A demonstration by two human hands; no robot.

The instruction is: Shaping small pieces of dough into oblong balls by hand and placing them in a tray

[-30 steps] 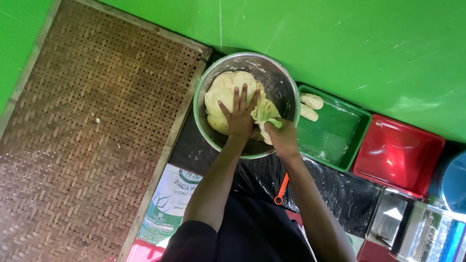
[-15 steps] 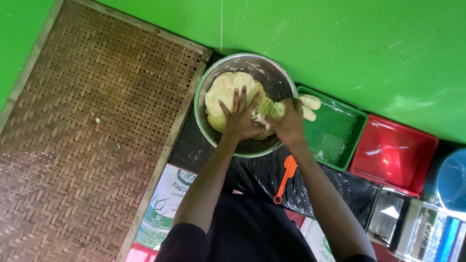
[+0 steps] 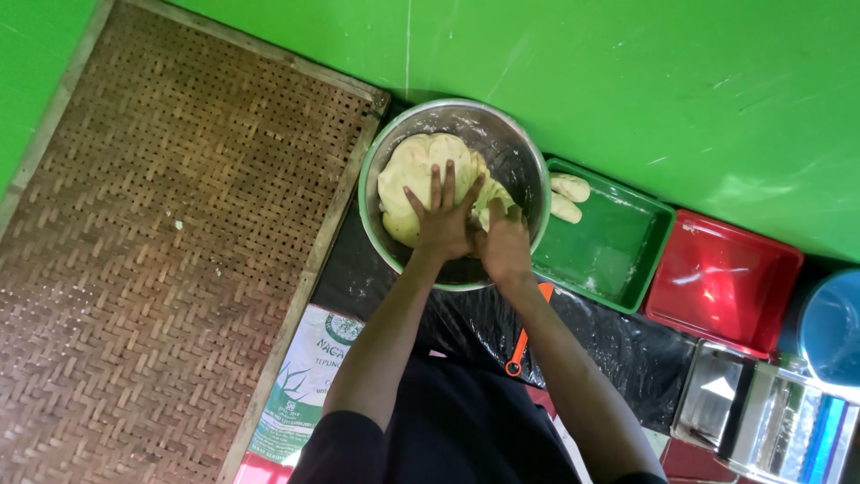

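Bright green floor (image 3: 627, 72) (scuffed), woven bamboo mat (image 3: 161, 269), black plastic sheet (image 3: 618, 345)

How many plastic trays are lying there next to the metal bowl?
2: a green tray right beside the metal bowl, holding dough pieces, and a red tray just past it.

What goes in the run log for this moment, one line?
left hand: flat on dough | right hand: on dough | dough in metal bowl | green tray: two dough pieces

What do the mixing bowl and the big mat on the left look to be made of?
The bowl looks like metal, probably stainless steel: grey, shiny, dusted pale inside. The mat appears to be woven bamboo or cane strips in a herringbone pattern, matte brown, with a wooden frame.
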